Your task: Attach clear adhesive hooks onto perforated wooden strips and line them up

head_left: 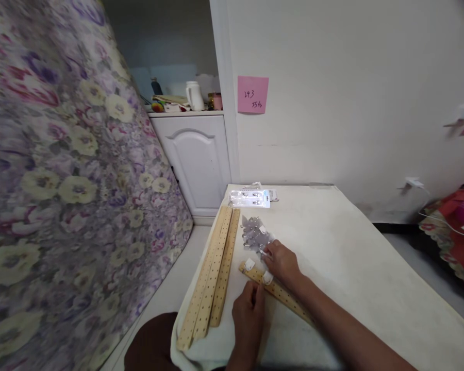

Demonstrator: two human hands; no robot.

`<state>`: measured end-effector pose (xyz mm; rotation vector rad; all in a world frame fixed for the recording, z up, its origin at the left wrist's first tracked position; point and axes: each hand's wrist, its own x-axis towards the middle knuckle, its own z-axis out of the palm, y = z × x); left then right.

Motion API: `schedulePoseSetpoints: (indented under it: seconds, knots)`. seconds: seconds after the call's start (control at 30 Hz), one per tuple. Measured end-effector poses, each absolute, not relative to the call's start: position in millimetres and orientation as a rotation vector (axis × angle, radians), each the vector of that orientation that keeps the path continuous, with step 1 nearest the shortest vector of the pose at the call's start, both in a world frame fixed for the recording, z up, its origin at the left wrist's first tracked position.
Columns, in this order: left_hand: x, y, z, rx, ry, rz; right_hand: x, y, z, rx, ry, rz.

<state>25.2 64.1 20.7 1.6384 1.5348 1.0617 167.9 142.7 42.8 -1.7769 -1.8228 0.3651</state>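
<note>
A pile of small clear pads with metal hooks (254, 232) lies on the cream-covered table. My right hand (281, 262) reaches over its near edge, thumb and fingers closed on one of these hooks. Below it, a perforated wooden strip (290, 300) runs at a slant, partly under my right forearm. Two white-backed hook pieces sit on that strip, one near its far end (249, 264) and another (268, 278) between my hands. My left hand (250, 308) is curled shut just this side of the strip; its fingertips hide whatever they may hold.
Several more perforated wooden strips (209, 278) lie side by side along the table's left edge. Clear packaging (249, 199) with hooks lies at the back, near the wall. A floral curtain (81, 185) hangs on the left, beside a white cabinet (195, 159).
</note>
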Motion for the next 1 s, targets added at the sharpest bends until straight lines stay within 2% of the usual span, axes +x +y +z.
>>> schedulePoseSetpoints:
  seconds: [0.23, 0.53, 0.8, 1.0]
  knots:
    - [24.2, 62.8, 21.7, 1.645, 1.545, 1.044, 174.8, 144.5, 42.1, -1.752, -1.621, 0.552]
    - [25.3, 62.5, 28.0, 1.622, 1.54, 1.081, 202.1, 114.2, 58.3, -1.426, -1.259, 1.174]
    - [40.3, 34.2, 45.7, 1.488, 1.184, 1.141, 188.1, 58.1, 51.3, -1.042, -0.815, 1.478]
    - [50.7, 22.9, 46.0, 1.249, 1.07, 1.125, 181.3, 32.8, 44.7, -1.041, -0.819, 1.487]
